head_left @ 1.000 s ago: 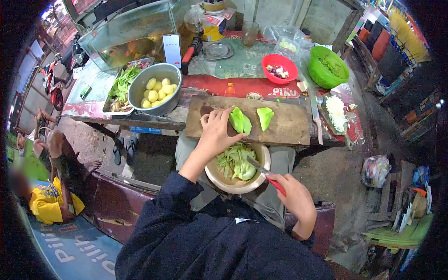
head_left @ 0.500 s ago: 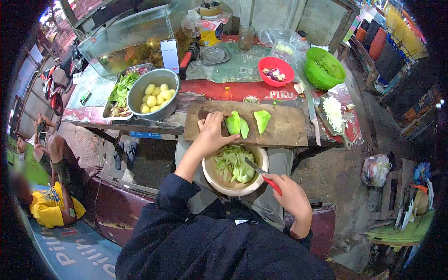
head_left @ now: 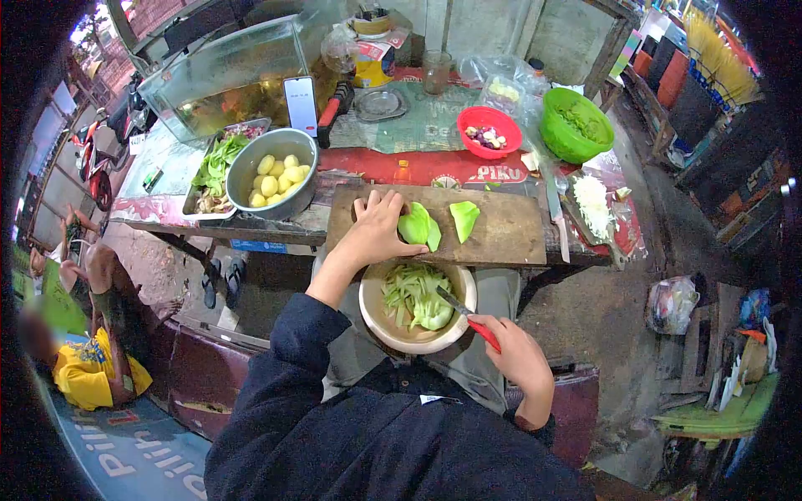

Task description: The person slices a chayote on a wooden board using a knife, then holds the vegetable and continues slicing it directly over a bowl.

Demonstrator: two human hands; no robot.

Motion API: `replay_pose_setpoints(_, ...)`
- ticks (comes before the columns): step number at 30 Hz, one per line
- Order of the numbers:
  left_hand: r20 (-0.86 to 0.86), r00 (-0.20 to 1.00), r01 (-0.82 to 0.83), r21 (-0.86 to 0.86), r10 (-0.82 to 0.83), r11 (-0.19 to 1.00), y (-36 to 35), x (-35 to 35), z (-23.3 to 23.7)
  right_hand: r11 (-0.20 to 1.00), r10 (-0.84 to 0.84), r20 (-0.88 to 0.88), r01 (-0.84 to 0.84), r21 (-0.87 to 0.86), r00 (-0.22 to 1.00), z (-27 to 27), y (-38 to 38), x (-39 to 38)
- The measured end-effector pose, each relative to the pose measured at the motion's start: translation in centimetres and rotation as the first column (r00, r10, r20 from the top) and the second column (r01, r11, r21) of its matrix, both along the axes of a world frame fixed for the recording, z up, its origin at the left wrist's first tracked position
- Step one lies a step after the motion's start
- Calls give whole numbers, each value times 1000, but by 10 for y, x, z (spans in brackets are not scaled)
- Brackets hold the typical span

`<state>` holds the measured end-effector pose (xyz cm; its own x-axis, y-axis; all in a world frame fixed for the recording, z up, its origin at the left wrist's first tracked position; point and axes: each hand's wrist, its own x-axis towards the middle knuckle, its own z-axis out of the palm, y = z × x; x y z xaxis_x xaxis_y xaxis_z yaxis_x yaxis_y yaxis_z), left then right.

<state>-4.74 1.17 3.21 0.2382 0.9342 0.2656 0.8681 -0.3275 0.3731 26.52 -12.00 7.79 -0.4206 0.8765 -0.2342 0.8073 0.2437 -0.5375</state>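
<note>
On the wooden board (head_left: 510,227), my left hand (head_left: 378,225) rests with its fingers spread, thumb beside some green vegetable pieces (head_left: 417,225). Another green piece (head_left: 464,219) lies apart to their right. My right hand (head_left: 518,355) is wrapped round the red handle of a knife (head_left: 484,331), whose blade points into the cream bowl (head_left: 373,321) on my lap. Pale green strips (head_left: 409,288) and a larger pale chunk (head_left: 432,310) fill part of that bowl, the blade tip close above the chunk.
Behind the board stand a pot of potatoes (head_left: 240,173), a phone (head_left: 301,105), a red bowl (head_left: 469,121) and a green bowl (head_left: 580,149). A larger knife (head_left: 558,212) lies by shredded white food (head_left: 594,206). A person in yellow (head_left: 85,373) sits at left.
The left hand's fingers have spread a little more on the board, and the green pieces beside it sit closer together. The knife stays in my right hand over the bowl.
</note>
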Motion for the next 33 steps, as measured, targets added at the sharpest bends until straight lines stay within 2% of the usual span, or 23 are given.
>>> replay_pose_setpoints(7,48,997,-68,25,67,997,-11,1,-5,1000,-2,-1,2,-7,1000,0,1,0)
replay_pose_setpoints(10,54,997,-69,125,62,990,-11,0,-13,1000,-12,6,12,-8,1000,-1,2,1)
replay_pose_setpoints(12,81,995,-59,77,53,995,-15,1,-13,1000,-17,-3,17,-3,1000,0,2,0)
replay_pose_setpoints(16,84,996,-24,93,16,995,-25,-5,-6,1000,-20,-18,20,9,1000,-3,1,2)
replay_pose_setpoints(19,185,982,41,43,-48,998,-32,-18,-2,999,-32,-7,32,-11,999,-4,2,5)
replay_pose_setpoints(20,255,966,63,-42,-50,997,-33,-24,-4,999,-32,-8,32,-12,999,-3,2,7)
replay_pose_setpoints(21,323,946,88,-125,-43,988,-35,-28,-4,999,-28,-48,26,-27,998,1,4,8)
replay_pose_setpoints(22,321,946,83,-128,-38,988,-37,-31,-4,999,-22,-89,18,-43,996,3,5,9)
replay_pose_setpoints(23,270,960,98,-79,-73,992,-39,-34,-3,999,-15,-91,11,-45,996,2,7,10)
replay_pose_setpoints(25,215,972,100,-34,-91,994,-43,-43,-2,999,21,-254,-26,-18,967,-1,12,9)
replay_pose_setpoints(27,383,917,150,-81,-109,985,-43,-48,1,999,36,-293,-42,-14,955,2,16,-1)
replay_pose_setpoints(28,385,918,143,-82,-101,986,-46,-50,6,999,43,-341,-44,4,939,4,19,-7)
replay_pose_setpoints(30,551,833,167,-167,-49,972,-51,-53,20,999,52,-386,-47,24,921,4,23,-21)
replay_pose_setpoints(31,552,832,165,-166,-47,972,-50,-55,25,997,61,-435,-39,61,898,-1,25,-27)
replay_pose_setpoints(33,628,773,198,-367,85,909,-43,-60,32,995,72,-481,-28,98,874,-9,31,-43)
